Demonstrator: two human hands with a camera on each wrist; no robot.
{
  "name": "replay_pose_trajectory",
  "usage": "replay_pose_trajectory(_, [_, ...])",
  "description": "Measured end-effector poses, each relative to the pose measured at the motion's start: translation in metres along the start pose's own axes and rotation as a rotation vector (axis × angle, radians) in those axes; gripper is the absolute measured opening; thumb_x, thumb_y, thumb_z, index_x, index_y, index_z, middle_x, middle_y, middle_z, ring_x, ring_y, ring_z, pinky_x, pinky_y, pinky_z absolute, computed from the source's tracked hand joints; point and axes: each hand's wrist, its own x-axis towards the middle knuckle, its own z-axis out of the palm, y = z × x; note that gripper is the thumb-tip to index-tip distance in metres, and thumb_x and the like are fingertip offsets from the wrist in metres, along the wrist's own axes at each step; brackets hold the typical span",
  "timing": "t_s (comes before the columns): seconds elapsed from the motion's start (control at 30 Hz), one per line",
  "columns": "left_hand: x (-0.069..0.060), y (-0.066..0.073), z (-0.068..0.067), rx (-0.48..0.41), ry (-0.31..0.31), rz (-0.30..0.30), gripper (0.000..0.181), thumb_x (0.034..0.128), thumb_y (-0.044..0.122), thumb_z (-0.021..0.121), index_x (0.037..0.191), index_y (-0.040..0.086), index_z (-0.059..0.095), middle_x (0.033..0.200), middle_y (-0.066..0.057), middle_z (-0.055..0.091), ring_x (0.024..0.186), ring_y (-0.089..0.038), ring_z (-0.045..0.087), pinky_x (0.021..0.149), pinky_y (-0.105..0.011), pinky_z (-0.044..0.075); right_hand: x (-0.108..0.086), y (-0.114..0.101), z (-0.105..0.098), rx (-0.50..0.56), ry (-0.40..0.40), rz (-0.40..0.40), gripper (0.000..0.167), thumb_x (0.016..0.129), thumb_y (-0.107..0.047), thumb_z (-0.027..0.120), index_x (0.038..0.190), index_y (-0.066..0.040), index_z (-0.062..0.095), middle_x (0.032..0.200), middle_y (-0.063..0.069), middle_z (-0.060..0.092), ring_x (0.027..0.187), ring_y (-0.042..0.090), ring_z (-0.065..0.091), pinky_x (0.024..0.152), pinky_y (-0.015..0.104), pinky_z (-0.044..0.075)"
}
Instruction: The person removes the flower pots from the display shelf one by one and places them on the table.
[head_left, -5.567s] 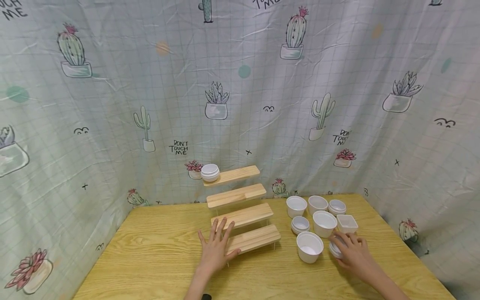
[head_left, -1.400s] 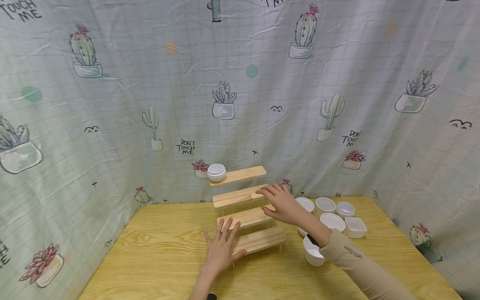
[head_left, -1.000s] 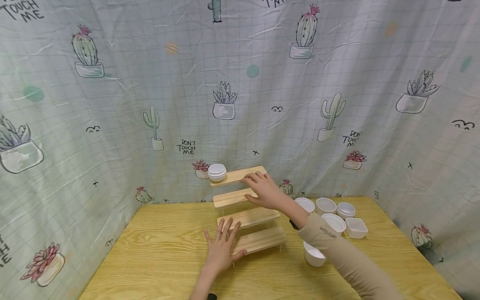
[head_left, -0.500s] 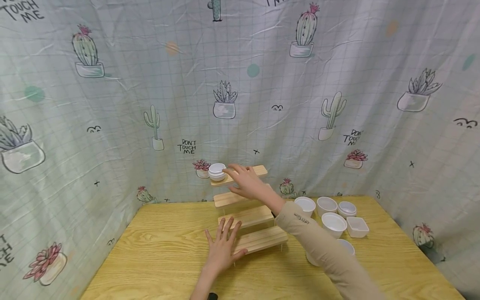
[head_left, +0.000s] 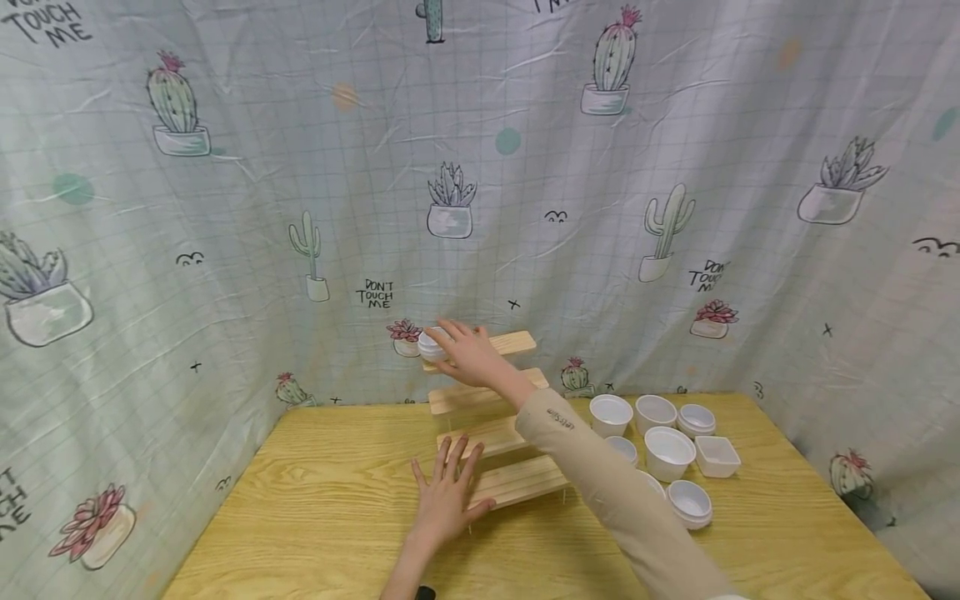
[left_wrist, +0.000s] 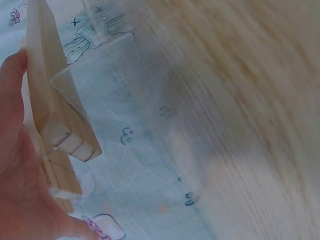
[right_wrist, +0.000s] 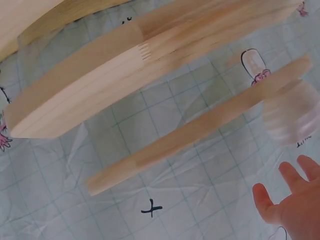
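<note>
A wooden shelf stand with several steps (head_left: pixel 517 483) stands on the table. Its top step carries a small round white jar (head_left: pixel 429 343) at the left end. My right hand (head_left: pixel 474 358) reaches over that step with its fingers at the jar, partly covering it. In the right wrist view, a gap shows between the fingertips (right_wrist: pixel 290 172) and the jar (right_wrist: pixel 292 112). My left hand (head_left: pixel 444 498) rests with spread fingers against the left side of the lower steps. In the left wrist view, that hand (left_wrist: pixel 25 170) touches the wooden boards (left_wrist: pixel 60 110).
To the right stand several white containers: cups (head_left: pixel 669 454), small jars (head_left: pixel 690 504) and a square box (head_left: pixel 717 457). My right sleeve (head_left: pixel 600 483) passes in front of some of them. A cactus-print curtain (head_left: pixel 480 275) hangs directly behind the stand.
My right hand has left the jar on the table's right side and moved up and left across the steps to the jar on top. The left hand stays in place.
</note>
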Motion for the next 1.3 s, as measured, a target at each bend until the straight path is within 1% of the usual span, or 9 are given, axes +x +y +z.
replay_pose_trajectory(0.13, [0.000,-0.001,0.001,-0.002,-0.021,-0.019,0.079,0.0751,0.055,0.058,0.140,0.021,0.028,0.146,-0.007,0.024,0.135,-0.035,0.017,0.091,-0.077,0.012,0.006,-0.004,0.005,0.000,-0.074,0.032,0.055,0.093,-0.035,0.042,0.143,-0.024,0.020,0.149,0.003,0.021,0.137,0.022,0.021,0.103,0.059,0.027])
replay_pose_trajectory(0.23, [0.000,-0.001,0.001,-0.003,-0.035,-0.028,0.078,0.0755,0.055,0.058,0.140,0.023,0.027,0.147,-0.007,0.024,0.136,-0.033,0.016,0.092,-0.076,0.011,0.009,-0.006,0.008,0.003,-0.099,0.048,0.054,0.095,-0.035,0.039,0.143,-0.025,0.018,0.150,0.003,0.019,0.138,0.023,0.019,0.104,0.059,0.024])
replay_pose_trajectory(0.43, [0.000,-0.001,0.002,-0.006,-0.019,-0.020,0.078,0.0750,0.054,0.059,0.139,0.021,0.030,0.146,-0.007,0.025,0.135,-0.034,0.017,0.091,-0.077,0.012,0.010,-0.007,0.011,-0.025,-0.112,0.060,0.053,0.094,-0.035,0.040,0.142,-0.028,0.020,0.150,0.005,0.018,0.137,0.025,0.020,0.104,0.059,0.024])
replay_pose_trajectory(0.63, [0.000,-0.002,0.002,-0.018,-0.042,-0.033,0.078,0.0762,0.056,0.056,0.140,0.024,0.027,0.148,-0.005,0.023,0.137,-0.032,0.014,0.093,-0.076,0.010,0.011,-0.008,0.011,-0.081,-0.126,0.070,0.054,0.094,-0.037,0.041,0.142,-0.031,0.019,0.150,0.004,0.019,0.137,0.025,0.022,0.104,0.057,0.027])
replay_pose_trajectory(0.73, [0.000,-0.002,0.003,-0.021,-0.039,-0.031,0.078,0.0764,0.056,0.056,0.141,0.024,0.027,0.148,-0.005,0.023,0.137,-0.032,0.014,0.093,-0.076,0.010,0.013,-0.008,0.011,-0.112,-0.139,0.074,0.054,0.093,-0.038,0.040,0.142,-0.032,0.018,0.150,0.003,0.020,0.136,0.024,0.024,0.104,0.056,0.028])
replay_pose_trajectory(0.87, [-0.001,-0.002,0.003,-0.026,-0.021,-0.023,0.078,0.0759,0.056,0.057,0.140,0.023,0.028,0.147,-0.006,0.023,0.136,-0.032,0.015,0.093,-0.076,0.011,0.014,-0.008,0.010,-0.124,-0.133,0.077,0.052,0.093,-0.039,0.041,0.141,-0.033,0.022,0.148,0.003,0.023,0.134,0.024,0.028,0.103,0.056,0.030])
replay_pose_trajectory(0.97, [0.000,-0.002,0.003,-0.026,-0.002,-0.011,0.078,0.0755,0.054,0.058,0.140,0.021,0.029,0.146,-0.007,0.025,0.135,-0.034,0.017,0.092,-0.076,0.012,0.014,-0.007,0.009,-0.104,-0.114,0.082,0.049,0.093,-0.038,0.043,0.139,-0.033,0.027,0.147,0.005,0.027,0.132,0.026,0.032,0.102,0.056,0.031])
replay_pose_trajectory(1.13, [-0.001,-0.001,0.002,-0.016,0.017,-0.001,0.078,0.0748,0.053,0.060,0.139,0.019,0.031,0.145,-0.008,0.026,0.133,-0.035,0.020,0.091,-0.076,0.015,0.011,-0.005,0.009,-0.095,-0.074,0.082,0.046,0.092,-0.038,0.043,0.136,-0.035,0.030,0.145,0.005,0.031,0.129,0.026,0.036,0.099,0.054,0.035])
replay_pose_trajectory(1.3, [-0.001,0.000,0.001,-0.017,-0.015,-0.018,0.078,0.0754,0.055,0.058,0.140,0.022,0.028,0.146,-0.007,0.024,0.135,-0.033,0.017,0.092,-0.076,0.013,0.008,-0.003,0.010,-0.118,-0.018,0.067,0.045,0.091,-0.038,0.046,0.134,-0.036,0.034,0.142,0.004,0.035,0.125,0.024,0.040,0.094,0.050,0.039])
